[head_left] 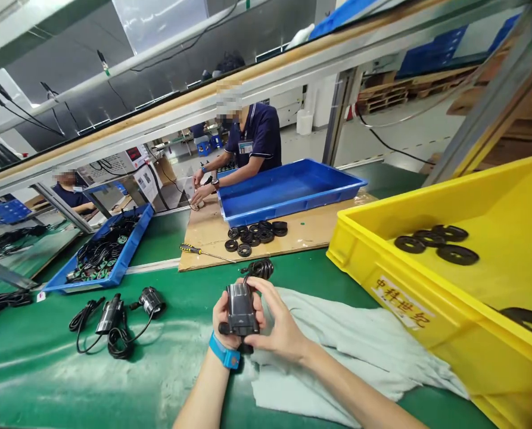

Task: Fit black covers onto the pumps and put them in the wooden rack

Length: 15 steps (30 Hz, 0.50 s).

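Note:
A black water pump (241,307) with a short pipe stub at its base is held up over the green bench. My left hand (221,316), with a blue strap at the wrist, wraps around it from the left and behind. On the other side, my right hand (281,325) grips it between thumb and fingers. Its coiled black cable (261,269) lies just beyond. Under my right forearm spreads a pale green cloth (337,333). To the left, two similar pumps (112,313) rest on the bench with their cables.
A yellow bin (364,262) with black rings stands at right. Beyond are a cardboard sheet (207,229), black rings (252,235), a screwdriver (192,249) and a blue tray (270,211). A blue bin (64,279) holds cabled parts. A co-worker (259,134) stands opposite.

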Each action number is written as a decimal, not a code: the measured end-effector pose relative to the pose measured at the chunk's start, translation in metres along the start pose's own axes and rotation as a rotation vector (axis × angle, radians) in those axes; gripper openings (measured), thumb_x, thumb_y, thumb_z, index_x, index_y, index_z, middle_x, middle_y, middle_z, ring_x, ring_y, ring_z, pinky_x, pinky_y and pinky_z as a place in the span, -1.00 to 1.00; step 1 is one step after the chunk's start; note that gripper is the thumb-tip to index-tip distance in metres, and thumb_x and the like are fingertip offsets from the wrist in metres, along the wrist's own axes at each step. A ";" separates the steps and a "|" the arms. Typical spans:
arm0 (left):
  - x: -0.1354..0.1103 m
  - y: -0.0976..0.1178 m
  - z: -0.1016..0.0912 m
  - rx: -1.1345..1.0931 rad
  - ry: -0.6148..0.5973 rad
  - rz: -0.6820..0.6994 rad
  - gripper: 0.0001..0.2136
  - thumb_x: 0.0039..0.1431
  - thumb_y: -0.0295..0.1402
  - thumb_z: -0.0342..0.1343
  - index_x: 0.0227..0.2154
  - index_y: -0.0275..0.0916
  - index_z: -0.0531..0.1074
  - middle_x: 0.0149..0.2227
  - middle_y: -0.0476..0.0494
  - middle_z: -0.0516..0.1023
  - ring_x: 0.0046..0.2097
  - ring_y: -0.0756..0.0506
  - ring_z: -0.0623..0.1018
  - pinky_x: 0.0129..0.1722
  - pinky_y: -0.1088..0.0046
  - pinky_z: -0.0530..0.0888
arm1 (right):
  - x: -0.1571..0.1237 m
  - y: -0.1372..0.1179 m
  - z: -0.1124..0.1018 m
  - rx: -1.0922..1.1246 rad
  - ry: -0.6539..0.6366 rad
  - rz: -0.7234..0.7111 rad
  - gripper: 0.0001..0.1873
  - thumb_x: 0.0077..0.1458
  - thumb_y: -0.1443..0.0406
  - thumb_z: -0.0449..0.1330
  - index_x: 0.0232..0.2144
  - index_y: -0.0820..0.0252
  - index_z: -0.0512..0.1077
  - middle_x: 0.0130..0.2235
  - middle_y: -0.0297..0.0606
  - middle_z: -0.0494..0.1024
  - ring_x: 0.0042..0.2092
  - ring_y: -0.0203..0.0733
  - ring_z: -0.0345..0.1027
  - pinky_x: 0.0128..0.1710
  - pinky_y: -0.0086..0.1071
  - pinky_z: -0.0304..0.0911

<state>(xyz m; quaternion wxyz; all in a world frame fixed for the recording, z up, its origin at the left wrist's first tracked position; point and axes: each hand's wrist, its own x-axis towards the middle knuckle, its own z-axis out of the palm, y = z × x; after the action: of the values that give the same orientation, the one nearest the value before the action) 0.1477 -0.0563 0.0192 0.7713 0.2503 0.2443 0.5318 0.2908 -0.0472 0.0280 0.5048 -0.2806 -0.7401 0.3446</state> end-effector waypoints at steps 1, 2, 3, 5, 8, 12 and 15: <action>0.000 -0.003 -0.002 -0.012 -0.018 -0.002 -0.40 0.05 0.24 0.08 -0.24 -0.28 0.42 -0.45 -0.11 0.45 -0.53 -0.06 0.47 -0.41 0.35 0.47 | -0.001 -0.001 -0.001 -0.009 -0.011 -0.003 0.01 -0.12 -0.12 0.40 0.25 0.16 0.16 0.23 0.07 0.29 0.27 0.19 0.19 0.26 0.01 0.19; 0.000 -0.005 -0.004 -0.030 -0.037 -0.008 -0.39 0.05 0.26 0.06 -0.29 -0.29 0.42 -0.48 -0.09 0.42 -0.57 -0.03 0.43 -0.44 0.37 0.45 | -0.002 -0.003 -0.001 -0.021 -0.014 -0.009 0.03 -0.15 -0.12 0.42 0.25 0.16 0.15 0.23 0.08 0.27 0.27 0.20 0.18 0.25 0.01 0.20; 0.000 -0.008 -0.006 -0.041 -0.051 -0.015 -0.37 0.04 0.29 0.04 -0.35 -0.30 0.42 -0.50 -0.08 0.40 -0.59 -0.01 0.39 -0.45 0.38 0.44 | -0.002 -0.005 -0.002 -0.035 -0.010 -0.019 0.05 -0.17 -0.11 0.44 0.25 0.16 0.14 0.22 0.08 0.28 0.26 0.19 0.19 0.24 0.01 0.21; 0.000 -0.013 -0.009 -0.022 -0.060 -0.034 -0.31 -0.02 0.37 0.00 -0.42 -0.31 0.41 -0.53 -0.09 0.37 -0.58 -0.02 0.37 -0.43 0.35 0.45 | -0.002 -0.009 -0.004 -0.054 0.008 -0.042 0.05 -0.20 -0.10 0.46 0.22 0.15 0.15 0.18 0.07 0.30 0.22 0.18 0.23 0.21 0.00 0.24; -0.001 -0.013 -0.010 -0.004 -0.002 -0.052 -0.30 -0.07 0.37 0.04 -0.34 -0.29 0.45 -0.44 -0.16 0.44 -0.44 -0.12 0.50 -0.27 0.23 0.51 | -0.001 -0.014 -0.008 -0.053 0.022 -0.041 0.03 -0.25 -0.06 0.49 0.19 0.13 0.17 0.13 0.04 0.34 0.17 0.17 0.27 0.16 -0.03 0.28; -0.005 0.001 -0.005 0.062 0.060 -0.008 -0.38 0.03 0.16 0.20 0.03 -0.15 0.37 -0.21 -0.17 0.54 -0.21 -0.18 0.57 -0.15 0.23 0.51 | 0.002 -0.015 -0.017 -0.038 0.002 0.026 0.02 -0.27 0.01 0.50 0.20 0.14 0.21 0.16 0.03 0.33 0.20 0.20 0.23 0.19 -0.03 0.26; -0.007 0.014 0.000 0.143 0.026 0.040 -0.36 0.03 0.03 0.31 0.12 -0.09 0.27 -0.17 -0.16 0.54 -0.19 -0.16 0.58 -0.21 0.32 0.52 | 0.006 -0.015 -0.024 -0.032 -0.075 0.075 0.00 -0.27 0.03 0.51 0.20 0.13 0.25 0.17 0.00 0.35 0.22 0.18 0.23 0.22 -0.03 0.25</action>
<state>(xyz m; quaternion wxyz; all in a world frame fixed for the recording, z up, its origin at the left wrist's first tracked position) 0.1356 -0.0588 0.0287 0.7374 0.3025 0.2866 0.5315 0.3103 -0.0459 0.0490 0.4590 -0.3032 -0.7527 0.3618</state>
